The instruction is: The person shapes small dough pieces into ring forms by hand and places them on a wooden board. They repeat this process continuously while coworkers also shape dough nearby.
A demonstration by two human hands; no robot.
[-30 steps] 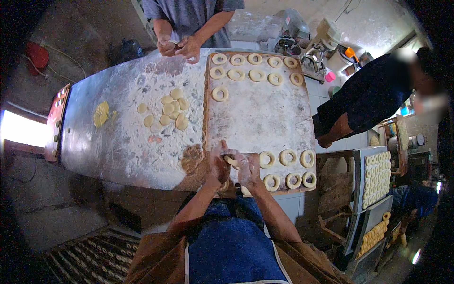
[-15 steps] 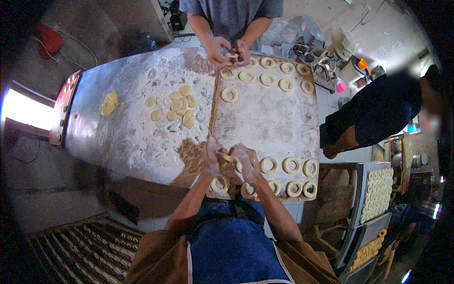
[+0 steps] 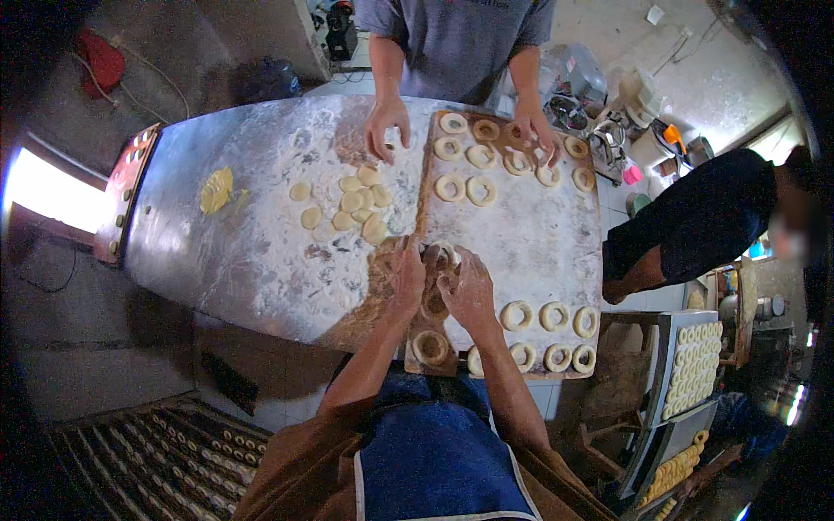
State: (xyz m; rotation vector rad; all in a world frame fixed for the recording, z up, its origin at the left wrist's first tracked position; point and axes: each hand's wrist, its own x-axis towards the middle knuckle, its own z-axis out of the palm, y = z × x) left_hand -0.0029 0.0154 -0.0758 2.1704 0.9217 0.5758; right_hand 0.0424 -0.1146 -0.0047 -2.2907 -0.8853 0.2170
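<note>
My left hand [image 3: 408, 269] and my right hand [image 3: 466, 288] are curled around a dough ring [image 3: 441, 253] at the left side of the floured board [image 3: 512, 247]. Dough rings lie in rows along the board’s far end and near end [image 3: 553, 317], one just below my hands [image 3: 430, 347]. Left of the board, flat dough discs [image 3: 352, 201] rest in scattered flour on the metal table [image 3: 182, 243], and a smear of yellow fat [image 3: 217, 191] sits farther left.
Across the table, a co-worker’s hands [image 3: 387, 130] reach over the table and board. Another person [image 3: 686, 221] stands at the right. Trays of dough rings [image 3: 691, 369] rest on a stand at lower right; racks [image 3: 148, 460] are at lower left, bowls and equipment beyond the table.
The co-worker’s hands have separated and lowered toward the table, and another ring now lies in their board’s lower row. My hands have risen slightly, still around dough.
</note>
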